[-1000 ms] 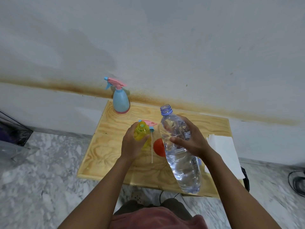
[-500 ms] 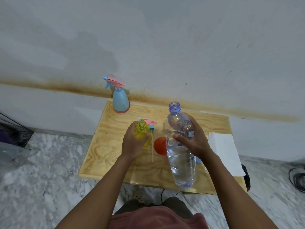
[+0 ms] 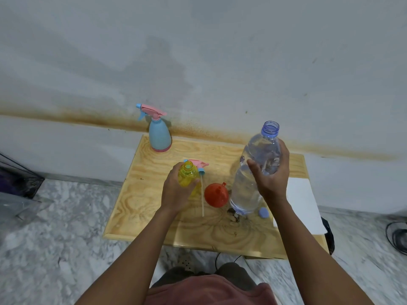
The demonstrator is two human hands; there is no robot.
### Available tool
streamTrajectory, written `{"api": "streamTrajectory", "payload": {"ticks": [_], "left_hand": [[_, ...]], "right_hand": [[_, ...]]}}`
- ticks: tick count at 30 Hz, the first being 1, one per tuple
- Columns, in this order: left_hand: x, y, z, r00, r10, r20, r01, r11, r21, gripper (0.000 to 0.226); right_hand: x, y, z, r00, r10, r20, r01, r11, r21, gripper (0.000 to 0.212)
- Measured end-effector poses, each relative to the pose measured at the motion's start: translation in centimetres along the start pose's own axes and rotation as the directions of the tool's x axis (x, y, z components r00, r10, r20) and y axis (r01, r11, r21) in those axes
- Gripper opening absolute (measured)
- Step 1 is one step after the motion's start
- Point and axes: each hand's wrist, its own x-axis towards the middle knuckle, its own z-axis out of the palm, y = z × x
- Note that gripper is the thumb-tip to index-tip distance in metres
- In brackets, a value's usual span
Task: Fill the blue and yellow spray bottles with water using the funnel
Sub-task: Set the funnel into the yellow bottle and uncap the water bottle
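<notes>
My left hand (image 3: 176, 190) grips the open yellow spray bottle (image 3: 187, 173) near the middle of the wooden board (image 3: 141, 201). Its pink and blue spray head (image 3: 199, 165), with a long white tube, lies on the board just behind and right of it. My right hand (image 3: 272, 172) holds the clear water bottle (image 3: 251, 183), uncapped and nearly upright, its base on or just above the board. The red funnel (image 3: 216, 195) lies between the two bottles. The blue spray bottle (image 3: 159, 137) stands capped at the board's back left.
A small blue cap (image 3: 263, 212) lies beside the water bottle's base. A white sheet (image 3: 301, 205) hangs over the board's right edge. The wall rises right behind the board. A dark box (image 3: 17, 179) stands on the marble floor at left, and cables (image 3: 396, 236) lie at right.
My right hand has swung the water bottle from a tilt over the board's front edge to nearly upright, further right and back. My left hand and the yellow bottle have stayed put.
</notes>
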Motion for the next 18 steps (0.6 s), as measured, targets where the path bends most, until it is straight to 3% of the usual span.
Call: {"api": "streamTrajectory", "payload": {"ticks": [6,18], "left_hand": [[0.1,-0.1,0.1,1.000,-0.008,0.004,0.009,1.000,-0.018,0.055],[0.0,-0.2,0.0,1.000,0.002,0.021,-0.001,0.999,-0.038,0.055]], "right_hand": [[-0.5,0.8,0.1,0.995,0.011,-0.103,-0.010,1.000,0.008,0.093],[-1.8,1.9,-1.3,0.996,0.071,-0.058,-0.071,0.998,0.001,0.091]]}}
